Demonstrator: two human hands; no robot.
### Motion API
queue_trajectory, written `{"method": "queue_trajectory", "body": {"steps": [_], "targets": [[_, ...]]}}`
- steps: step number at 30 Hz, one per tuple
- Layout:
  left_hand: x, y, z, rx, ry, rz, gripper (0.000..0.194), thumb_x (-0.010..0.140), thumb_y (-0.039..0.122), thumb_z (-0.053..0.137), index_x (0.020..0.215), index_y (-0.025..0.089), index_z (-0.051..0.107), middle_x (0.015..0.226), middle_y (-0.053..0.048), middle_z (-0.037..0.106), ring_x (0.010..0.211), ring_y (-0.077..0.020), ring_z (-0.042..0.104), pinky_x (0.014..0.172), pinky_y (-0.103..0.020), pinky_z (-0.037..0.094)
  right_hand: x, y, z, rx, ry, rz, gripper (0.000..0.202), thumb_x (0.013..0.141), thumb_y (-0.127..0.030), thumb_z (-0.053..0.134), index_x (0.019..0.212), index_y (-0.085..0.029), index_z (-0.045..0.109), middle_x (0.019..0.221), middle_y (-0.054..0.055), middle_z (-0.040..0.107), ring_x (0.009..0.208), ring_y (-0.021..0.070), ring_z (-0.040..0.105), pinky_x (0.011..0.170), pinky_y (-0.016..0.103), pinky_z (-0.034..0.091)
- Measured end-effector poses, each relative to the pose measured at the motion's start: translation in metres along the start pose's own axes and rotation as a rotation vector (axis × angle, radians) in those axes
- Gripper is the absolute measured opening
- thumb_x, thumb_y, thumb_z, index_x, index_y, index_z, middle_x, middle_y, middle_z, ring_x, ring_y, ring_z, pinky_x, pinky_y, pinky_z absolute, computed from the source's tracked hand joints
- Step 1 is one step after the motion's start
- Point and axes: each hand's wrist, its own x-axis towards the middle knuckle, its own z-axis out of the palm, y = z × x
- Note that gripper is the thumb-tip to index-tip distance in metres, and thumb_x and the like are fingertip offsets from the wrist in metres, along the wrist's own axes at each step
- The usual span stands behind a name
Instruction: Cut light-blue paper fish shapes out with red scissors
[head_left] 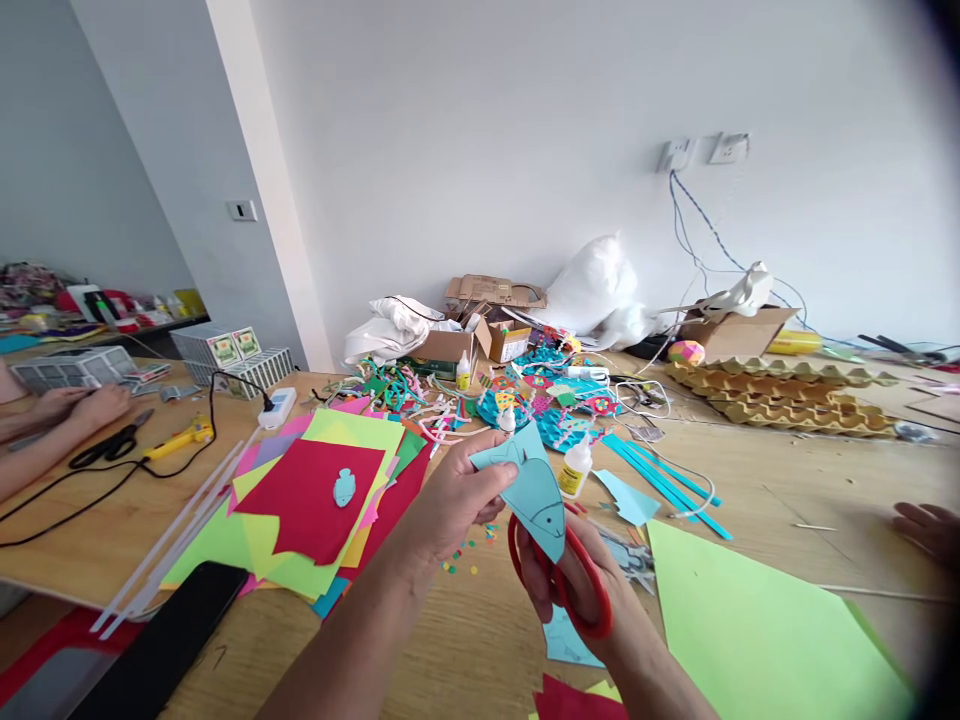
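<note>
My left hand (472,475) pinches the tail end of a piece of blue paper (534,492) with a fish drawn on it in dark lines. The fish's head with its eye points down toward the right. Red-handled scissors (589,590) are in my right hand (600,575), with fingers through the loops; their blades are hidden behind the paper. Below the scissors lies another blue paper piece (568,640) with lines on it. A small cut-out blue fish (344,488) rests on red paper (319,500) to the left. A white glue bottle (575,468) stands just beyond my hands.
Coloured sheets are piled at the left, near a black phone (172,635), a yellow glue gun (180,440) and black scissors (112,443). Green paper (757,620) and egg trays (780,395) lie right. Other people's hands (97,405) show at left and right (930,528).
</note>
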Motion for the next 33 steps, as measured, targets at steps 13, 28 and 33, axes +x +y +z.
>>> {"method": "queue_trajectory", "body": {"steps": [13, 28, 33], "targets": [[-0.002, 0.007, 0.009, 0.043, 0.039, -0.030, 0.016, 0.073, 0.031, 0.057, 0.075, 0.018, 0.049, 0.051, 0.009, 0.032, 0.041, -0.0026, 0.021, 0.040, -0.019, 0.012, 0.000, -0.001, 0.004, 0.058, -0.015, 0.002, 0.040, 0.085, -0.059, 0.043, 0.068, -0.023, 0.044, 0.042, -0.006, 0.043, 0.038, 0.0116, 0.034, 0.043, 0.025, 0.025], [-0.004, 0.008, 0.007, 0.010, -0.017, -0.025, 0.021, 0.074, 0.035, 0.058, 0.072, 0.019, 0.046, 0.052, 0.010, 0.031, 0.042, -0.0027, 0.020, 0.041, -0.019, 0.012, -0.001, -0.007, 0.004, -0.087, 0.019, -0.036, 0.056, 0.086, -0.065, 0.034, 0.051, -0.022, 0.041, 0.040, -0.004, 0.040, 0.040, 0.0116, 0.034, 0.042, 0.024, 0.026], [-0.003, 0.007, 0.006, 0.010, -0.012, -0.044, 0.020, 0.073, 0.035, 0.059, 0.075, 0.018, 0.048, 0.052, 0.010, 0.032, 0.041, -0.0028, 0.020, 0.041, -0.019, 0.013, -0.002, -0.010, 0.004, -0.114, 0.030, -0.044, 0.057, 0.086, -0.065, 0.033, 0.049, -0.023, 0.039, 0.040, -0.003, 0.039, 0.039, 0.0116, 0.033, 0.039, 0.024, 0.024]]}}
